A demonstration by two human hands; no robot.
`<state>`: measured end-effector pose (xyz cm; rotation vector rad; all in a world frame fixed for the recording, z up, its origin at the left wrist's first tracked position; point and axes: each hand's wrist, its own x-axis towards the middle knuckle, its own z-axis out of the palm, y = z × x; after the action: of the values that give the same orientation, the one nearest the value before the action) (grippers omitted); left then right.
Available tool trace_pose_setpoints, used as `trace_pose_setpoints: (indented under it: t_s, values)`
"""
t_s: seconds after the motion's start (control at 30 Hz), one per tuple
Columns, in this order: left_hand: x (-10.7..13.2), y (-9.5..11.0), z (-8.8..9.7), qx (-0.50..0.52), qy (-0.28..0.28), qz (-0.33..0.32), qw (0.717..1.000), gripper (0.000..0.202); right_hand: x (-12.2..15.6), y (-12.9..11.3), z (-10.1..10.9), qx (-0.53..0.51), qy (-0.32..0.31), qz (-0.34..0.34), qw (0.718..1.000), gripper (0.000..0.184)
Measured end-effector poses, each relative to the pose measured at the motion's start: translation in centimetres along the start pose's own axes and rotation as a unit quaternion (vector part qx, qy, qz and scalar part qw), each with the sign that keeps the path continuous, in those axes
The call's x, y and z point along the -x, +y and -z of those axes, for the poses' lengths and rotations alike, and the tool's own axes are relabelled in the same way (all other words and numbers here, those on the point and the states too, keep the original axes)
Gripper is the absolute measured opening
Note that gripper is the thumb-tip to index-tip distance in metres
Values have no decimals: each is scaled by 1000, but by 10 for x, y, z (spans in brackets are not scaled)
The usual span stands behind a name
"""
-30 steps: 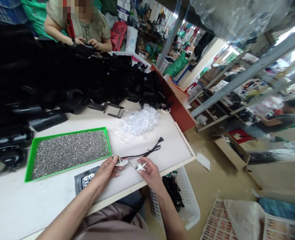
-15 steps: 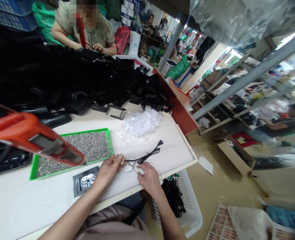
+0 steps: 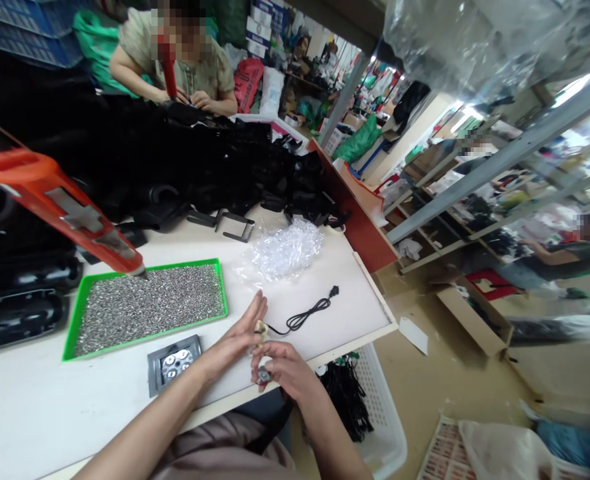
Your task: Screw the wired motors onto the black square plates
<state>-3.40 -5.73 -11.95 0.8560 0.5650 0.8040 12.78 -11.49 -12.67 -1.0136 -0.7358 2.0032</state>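
My left hand [image 3: 235, 340] and my right hand [image 3: 285, 370] are close together above the white table's front edge. A small pale connector [image 3: 261, 328] on a thin black cable [image 3: 302, 319] sits against my left fingers. My right fingertips pinch a small round metal part [image 3: 263, 375]. The cable's black plug [image 3: 333, 291] lies on the table. Left of my hands are a grey square fixture [image 3: 173, 365] with round holes and a green tray [image 3: 147, 336] of tiny metal pieces. An orange power screwdriver [image 3: 57, 203] hangs with its tip just above the tray.
A heap of black plastic parts [image 3: 175, 160] and a wad of clear plastic wrap [image 3: 287, 250] lie on the white table [image 3: 35, 393]. A person [image 3: 175, 67] works beyond the heap. A white basket [image 3: 382, 413] holding black cables stands below the table's right side.
The orange screwdriver has swung in from the left, its tip now over the tray. My hands have lifted the connector end and drawn closer together. The black cable has shifted on the table.
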Motion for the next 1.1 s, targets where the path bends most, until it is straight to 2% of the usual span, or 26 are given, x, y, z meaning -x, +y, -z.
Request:
trace_pose_setpoints:
  t_s: [0.1,0.17,0.23,0.37,0.43,0.53,0.6,0.7,0.83,0.97,1.1]
  values:
    - [3,-2,1,106,56,-18,993,86,-1,-9,-10,-106,-38,88,990,29]
    - [9,-6,2,157,47,1,987,85,-2,-20,-19,-150,-37,137,979,29]
    - [17,-11,3,143,28,14,989,88,-2,-32,-31,-180,-27,170,969,27]
    - [40,-18,-1,42,51,0,998,91,-2,-51,-55,-208,5,221,953,23]
    - [50,-19,-5,41,40,-2,998,99,-4,-56,-64,-215,22,240,946,24]
    - [62,-18,-10,80,52,3,995,105,-9,-57,-72,-224,55,260,937,25]
    - [68,-17,-13,121,104,38,987,98,-13,-55,-74,-232,79,268,932,26]
    - [72,-11,-17,192,190,107,957,90,-17,-50,-76,-234,103,269,929,27]
    - [69,3,-25,230,260,151,926,78,-19,-41,-80,-186,137,262,937,32]
    - [66,12,-29,223,270,185,918,51,-17,-35,-82,-135,183,270,935,40]
    - [69,7,-22,156,265,184,933,53,-9,-31,-77,-116,183,278,936,38]
